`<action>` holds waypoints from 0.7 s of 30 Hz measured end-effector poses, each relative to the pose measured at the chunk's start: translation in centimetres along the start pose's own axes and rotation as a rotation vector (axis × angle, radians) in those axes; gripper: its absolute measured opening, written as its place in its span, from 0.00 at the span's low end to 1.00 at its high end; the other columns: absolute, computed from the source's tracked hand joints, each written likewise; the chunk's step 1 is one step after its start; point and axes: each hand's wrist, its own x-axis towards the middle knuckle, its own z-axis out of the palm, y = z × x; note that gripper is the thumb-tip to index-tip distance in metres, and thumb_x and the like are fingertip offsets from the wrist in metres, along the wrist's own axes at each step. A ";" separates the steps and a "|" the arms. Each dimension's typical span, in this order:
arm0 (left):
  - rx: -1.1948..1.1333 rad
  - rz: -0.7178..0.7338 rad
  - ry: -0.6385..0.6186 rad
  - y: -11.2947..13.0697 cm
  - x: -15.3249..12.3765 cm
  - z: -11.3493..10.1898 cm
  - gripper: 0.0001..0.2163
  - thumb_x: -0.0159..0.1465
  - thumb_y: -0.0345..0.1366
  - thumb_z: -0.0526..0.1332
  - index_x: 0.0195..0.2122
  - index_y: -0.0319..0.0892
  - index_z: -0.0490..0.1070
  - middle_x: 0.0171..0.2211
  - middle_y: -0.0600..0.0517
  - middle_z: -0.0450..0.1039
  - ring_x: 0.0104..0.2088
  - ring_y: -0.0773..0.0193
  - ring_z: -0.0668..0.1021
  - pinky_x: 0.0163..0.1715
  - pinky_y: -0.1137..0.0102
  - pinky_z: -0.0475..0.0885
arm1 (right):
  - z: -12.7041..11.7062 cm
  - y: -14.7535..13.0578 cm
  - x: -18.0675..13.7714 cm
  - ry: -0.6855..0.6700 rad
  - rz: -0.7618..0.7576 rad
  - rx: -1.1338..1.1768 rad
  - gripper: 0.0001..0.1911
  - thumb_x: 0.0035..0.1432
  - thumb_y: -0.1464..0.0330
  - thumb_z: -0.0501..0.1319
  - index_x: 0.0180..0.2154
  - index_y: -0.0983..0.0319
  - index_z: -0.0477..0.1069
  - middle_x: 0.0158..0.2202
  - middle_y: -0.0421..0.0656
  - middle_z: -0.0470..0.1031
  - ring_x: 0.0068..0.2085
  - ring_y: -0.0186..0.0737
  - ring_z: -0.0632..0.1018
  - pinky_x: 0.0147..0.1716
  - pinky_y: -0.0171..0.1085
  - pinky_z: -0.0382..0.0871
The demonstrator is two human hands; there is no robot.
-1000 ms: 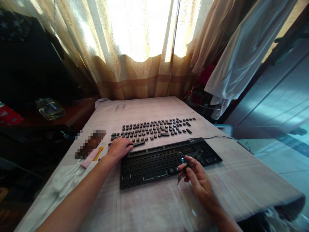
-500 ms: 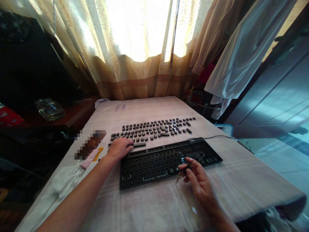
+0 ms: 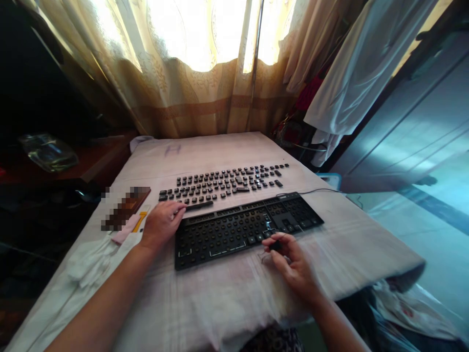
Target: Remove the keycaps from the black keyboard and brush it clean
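Observation:
On the table lies a black keyboard (image 3: 234, 232), most of its keycaps off and small round posts showing. Several loose black keycaps (image 3: 208, 183) lie in rows behind it. At the keyboard's back left corner, my left hand (image 3: 163, 222) has its thumb and fingers closed on the left end of a long spacebar keycap (image 3: 201, 205). Over the keyboard's front edge, right of the middle, my right hand (image 3: 291, 261) pinches a small black tool (image 3: 274, 245) with thin wire, which looks like a wire keycap puller. My fingers hide part of it.
A cable (image 3: 318, 190) runs right from the keyboard's back edge. Left of my left hand are a pink cloth (image 3: 126, 230), a yellow strip (image 3: 139, 222), a white cloth (image 3: 86, 261) and a partly blurred-out brown item (image 3: 134, 203). A curtain (image 3: 208, 102) hangs behind the table.
The view has tipped down and turned slightly right. My left fingers have slid left along the spacebar keycap. My right hand has turned, and less of the wire shows.

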 end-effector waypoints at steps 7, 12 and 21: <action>-0.088 -0.017 0.160 -0.7 -4.1 0.6 0.16 0.70 0.44 0.50 0.42 0.45 0.77 0.43 0.44 0.82 0.47 0.51 0.81 0.53 0.57 0.73 | -0.3 -1.2 0.1 -0.002 0.072 0.017 0.08 0.59 0.66 0.60 0.41 0.57 0.67 0.38 0.43 0.81 0.30 0.36 0.79 0.31 0.37 0.76; -0.123 0.065 0.248 -1.1 -5.8 0.7 0.14 0.71 0.45 0.52 0.42 0.48 0.76 0.40 0.48 0.83 0.44 0.53 0.82 0.52 0.58 0.75 | -0.3 -2.1 0.0 -0.058 0.092 -0.068 0.06 0.58 0.67 0.59 0.39 0.58 0.68 0.33 0.42 0.78 0.29 0.37 0.77 0.29 0.35 0.73; -0.092 0.119 0.223 -1.5 -7.1 0.9 0.24 0.72 0.53 0.48 0.42 0.41 0.79 0.38 0.46 0.84 0.40 0.53 0.83 0.44 0.61 0.76 | -0.2 -2.7 0.0 -0.163 0.093 -0.140 0.04 0.61 0.68 0.61 0.40 0.58 0.69 0.33 0.41 0.78 0.29 0.36 0.79 0.28 0.33 0.73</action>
